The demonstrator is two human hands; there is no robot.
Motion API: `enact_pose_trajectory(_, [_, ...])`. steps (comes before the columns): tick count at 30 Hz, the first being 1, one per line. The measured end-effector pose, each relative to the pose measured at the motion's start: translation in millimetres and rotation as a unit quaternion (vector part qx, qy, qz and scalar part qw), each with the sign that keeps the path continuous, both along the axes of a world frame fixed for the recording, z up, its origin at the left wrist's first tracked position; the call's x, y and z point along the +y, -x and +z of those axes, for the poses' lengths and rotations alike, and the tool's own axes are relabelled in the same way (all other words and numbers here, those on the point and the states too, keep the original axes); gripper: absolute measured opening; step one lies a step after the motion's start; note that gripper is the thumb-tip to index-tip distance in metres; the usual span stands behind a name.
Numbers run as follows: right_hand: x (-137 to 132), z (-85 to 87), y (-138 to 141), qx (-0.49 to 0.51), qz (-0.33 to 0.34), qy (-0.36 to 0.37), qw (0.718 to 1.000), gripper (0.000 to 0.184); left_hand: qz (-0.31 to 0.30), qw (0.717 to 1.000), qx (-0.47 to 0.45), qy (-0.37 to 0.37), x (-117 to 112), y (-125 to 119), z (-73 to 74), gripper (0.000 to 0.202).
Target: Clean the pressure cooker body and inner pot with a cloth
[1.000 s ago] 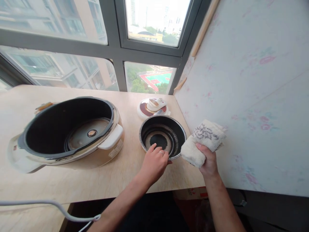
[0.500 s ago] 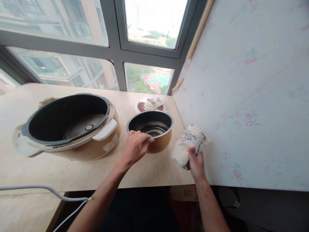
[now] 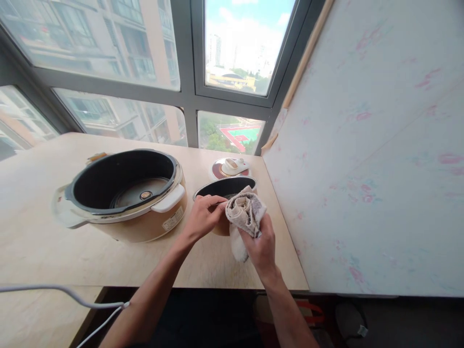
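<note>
A round inner pot [image 3: 222, 227], dark inside and golden brown outside, stands on the wooden counter in the middle. My left hand [image 3: 203, 217] is closed on its near rim, thumb and fingers pinching the edge. In my right hand [image 3: 261, 246] is a bunched, pale patterned towel [image 3: 242, 210], held over the right front of the pot. The towel covers part of the rim and the pot's interior. Just behind the pot lies a round lid [image 3: 231, 167] with a white handle.
A large pressure cooker body [image 3: 136, 227] with a black interior sits open on the left of the counter [image 3: 203, 270]. Windows [image 3: 232, 130] rise behind, and a floral wall [image 3: 348, 193] borders the right. A grey cable [image 3: 61, 288] crosses the lower left.
My right hand has brought the towel leftward from beside the wall to the pot's rim. My left hand keeps its hold on the rim. The view has shifted slightly.
</note>
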State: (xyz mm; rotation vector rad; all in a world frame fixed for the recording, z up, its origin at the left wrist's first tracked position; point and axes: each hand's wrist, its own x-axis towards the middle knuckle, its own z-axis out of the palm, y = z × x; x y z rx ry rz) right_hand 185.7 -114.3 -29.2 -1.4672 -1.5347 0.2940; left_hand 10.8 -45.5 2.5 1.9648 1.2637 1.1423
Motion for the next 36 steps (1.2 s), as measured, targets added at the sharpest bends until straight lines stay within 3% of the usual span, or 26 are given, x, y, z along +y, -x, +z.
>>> enact_pose_trajectory(7, [26, 11.2, -30, 0.159, 0.047, 0.105, 0.981, 0.053, 0.046, 0.996, -0.069, 0.018, -4, 10, -11.2, 0.029])
enact_pose_trajectory(11, [45, 11.1, -53, 0.2, 0.031, 0.127, 0.971, 0.059, 0.064, 0.992, -0.106, 0.018, -7, 17, -18.2, 0.033])
enact_pose_trajectory(14, [63, 3.5, -66, 0.272, 0.05, 0.135, 0.952, 0.064, 0.07, 0.99, -0.122, 0.01, -10, 23, -23.8, 0.037])
enact_pose_trajectory(20, [87, -24.7, -74, 0.444, 0.04, 0.16, 0.881, 0.068, 0.041, 0.995, -0.086, -0.014, -13, 35, -29.3, 0.04])
enact_pose_trajectory(26, [68, -44.6, -62, 0.535, 0.028, 0.102, 0.838, 0.056, -0.004, 0.999, 0.032, -0.04, -10, 37, -23.1, 0.047])
enact_pose_trajectory(31, [49, -51.9, -56, 0.595, -0.025, 0.065, 0.801, 0.056, -0.055, 0.983, 0.138, -0.112, -8, 26, -20.9, 0.039])
enact_pose_trajectory(36, [32, -62.2, -49, 0.605, -0.048, 0.054, 0.793, 0.057, -0.098, 0.97, 0.148, -0.167, -11, 22, -19.4, 0.032])
